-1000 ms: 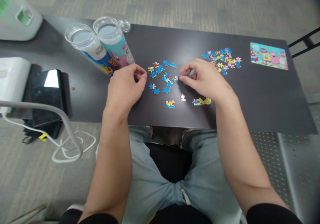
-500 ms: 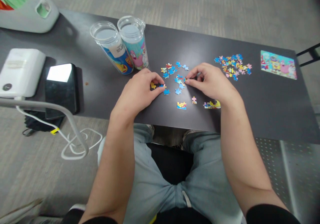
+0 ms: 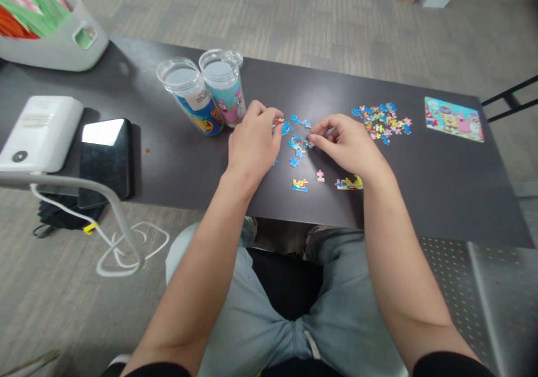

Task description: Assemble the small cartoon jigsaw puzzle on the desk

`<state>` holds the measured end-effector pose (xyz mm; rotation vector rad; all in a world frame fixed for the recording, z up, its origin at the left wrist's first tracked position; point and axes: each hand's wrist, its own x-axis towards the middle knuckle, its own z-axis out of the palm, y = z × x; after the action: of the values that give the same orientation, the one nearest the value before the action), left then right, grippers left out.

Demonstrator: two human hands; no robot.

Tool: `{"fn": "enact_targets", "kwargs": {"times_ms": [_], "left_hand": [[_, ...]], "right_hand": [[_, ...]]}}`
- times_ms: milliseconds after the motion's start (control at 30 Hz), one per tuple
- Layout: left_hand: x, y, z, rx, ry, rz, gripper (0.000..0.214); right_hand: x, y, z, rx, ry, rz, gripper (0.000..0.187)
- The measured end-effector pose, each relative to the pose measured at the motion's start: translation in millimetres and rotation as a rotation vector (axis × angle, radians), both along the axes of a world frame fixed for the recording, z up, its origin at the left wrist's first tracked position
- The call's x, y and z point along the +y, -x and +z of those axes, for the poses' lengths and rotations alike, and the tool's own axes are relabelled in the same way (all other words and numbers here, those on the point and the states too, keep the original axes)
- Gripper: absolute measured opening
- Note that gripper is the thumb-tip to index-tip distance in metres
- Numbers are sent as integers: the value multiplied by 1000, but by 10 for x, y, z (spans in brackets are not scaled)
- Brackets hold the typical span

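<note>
Small blue puzzle pieces (image 3: 296, 142) lie scattered on the dark table (image 3: 441, 186) between my hands. My left hand (image 3: 253, 142) rests curled over the left side of this cluster, fingertips pinched on a red and yellow piece (image 3: 278, 121). My right hand (image 3: 348, 144) sits to the right with thumb and forefinger pinched on a small piece at the cluster's edge. Three joined bits lie nearer me: a yellow-blue one (image 3: 300, 184), a tiny pink one (image 3: 320, 176) and a yellow one (image 3: 349, 183) by my right wrist.
Two clear tubes (image 3: 205, 94) with cartoon labels stand left of my left hand. A second pile of pieces (image 3: 382, 119) and a finished cartoon picture (image 3: 454, 119) lie at the right. A black phone (image 3: 104, 153), a white device (image 3: 37, 133) and a grey bin (image 3: 54, 41) sit at the left.
My left hand has moved up and away from me to the top of the blue cluster. The camera view shifted; my right hand stays at the cluster's right edge.
</note>
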<state>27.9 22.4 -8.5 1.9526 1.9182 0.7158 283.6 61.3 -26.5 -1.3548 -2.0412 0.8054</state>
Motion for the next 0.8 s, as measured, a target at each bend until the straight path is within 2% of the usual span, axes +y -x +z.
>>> {"fn": "enact_targets", "kwargs": {"times_ms": [200, 400, 533, 633, 733, 800], "left_hand": [[133, -203, 114, 97, 154, 94, 37], [167, -199, 119, 129, 163, 97, 30], [192, -159, 127, 47, 190, 87, 29], [260, -86, 16, -6, 155, 55, 29], [363, 14, -184, -50, 48, 11, 25], [416, 77, -288, -86, 29, -5, 19]], "right_hand": [[-45, -37, 9, 48, 7, 11, 10], [-111, -204, 161, 20, 20, -31, 11], [-129, -367, 162, 56, 6, -63, 18], [-150, -478, 143, 42, 6, -87, 24], [-192, -569, 161, -18, 46, -103, 26], [-223, -625, 179, -48, 70, -101, 28]]}}
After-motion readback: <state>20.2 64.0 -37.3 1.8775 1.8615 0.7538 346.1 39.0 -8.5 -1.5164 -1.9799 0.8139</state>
